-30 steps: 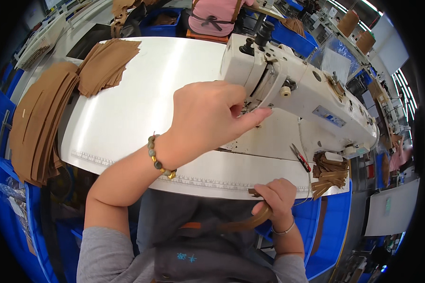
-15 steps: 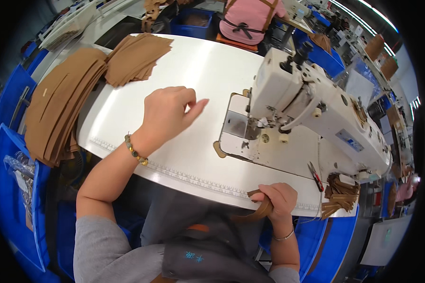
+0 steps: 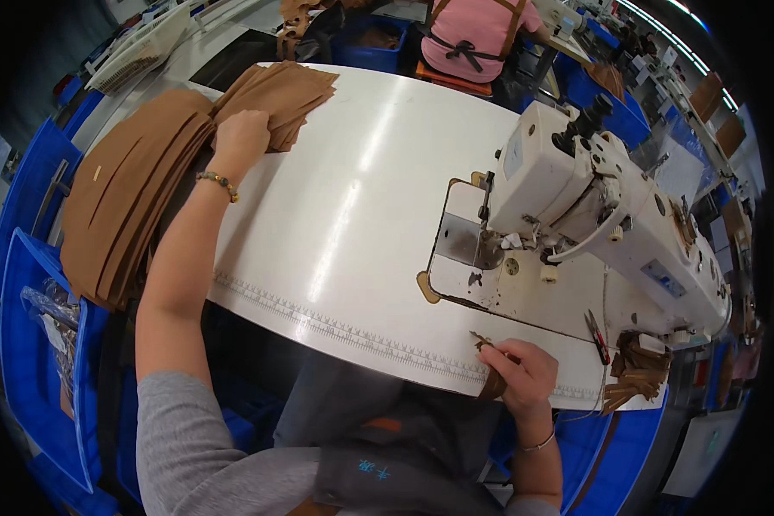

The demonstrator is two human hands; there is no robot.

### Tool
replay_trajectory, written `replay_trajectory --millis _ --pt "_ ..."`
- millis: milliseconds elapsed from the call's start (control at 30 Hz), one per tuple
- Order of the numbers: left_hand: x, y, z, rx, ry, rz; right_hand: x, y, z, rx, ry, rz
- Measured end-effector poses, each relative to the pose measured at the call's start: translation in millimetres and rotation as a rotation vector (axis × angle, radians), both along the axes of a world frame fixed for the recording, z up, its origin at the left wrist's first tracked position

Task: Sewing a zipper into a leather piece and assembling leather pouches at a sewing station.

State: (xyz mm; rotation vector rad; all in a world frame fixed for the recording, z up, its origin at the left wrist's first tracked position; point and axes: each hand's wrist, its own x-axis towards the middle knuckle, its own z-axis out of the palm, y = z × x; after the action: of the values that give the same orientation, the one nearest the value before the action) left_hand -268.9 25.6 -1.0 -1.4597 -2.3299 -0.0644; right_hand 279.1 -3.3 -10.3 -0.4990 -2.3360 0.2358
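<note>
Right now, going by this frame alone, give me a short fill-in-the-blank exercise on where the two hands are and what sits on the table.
1. The left hand reaches to the stack of ____ leather pieces.
2. The right hand holds a small piece at the table's ____ edge.
3. The white sewing machine stands on the ____ side of the table.

Missing words: brown; near; right

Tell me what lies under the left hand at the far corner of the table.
The left hand rests on a stack of brown cut pieces on the white table. Its fingers cover the pieces they touch, so any grip is hidden.
</note>
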Motion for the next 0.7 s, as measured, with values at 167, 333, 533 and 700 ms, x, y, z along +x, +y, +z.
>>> replay_trajectory --millis 167,333,533,700 --pt "-13 1 16 0.093 0.135 -0.069 -2 3 -2 0.077 -0.010 0.034" --pt "8 2 40 0.399 -0.206 -0.154 2 6 -4 0.136 0.022 0.059" --pt "129 -70 9 0.243 -2.093 -0.002 0 2 -3 0.139 0.055 0.071" --pt "188 -106 5 0.063 -2.397 -0.103 -5 0 -6 0.094 0.083 0.070"
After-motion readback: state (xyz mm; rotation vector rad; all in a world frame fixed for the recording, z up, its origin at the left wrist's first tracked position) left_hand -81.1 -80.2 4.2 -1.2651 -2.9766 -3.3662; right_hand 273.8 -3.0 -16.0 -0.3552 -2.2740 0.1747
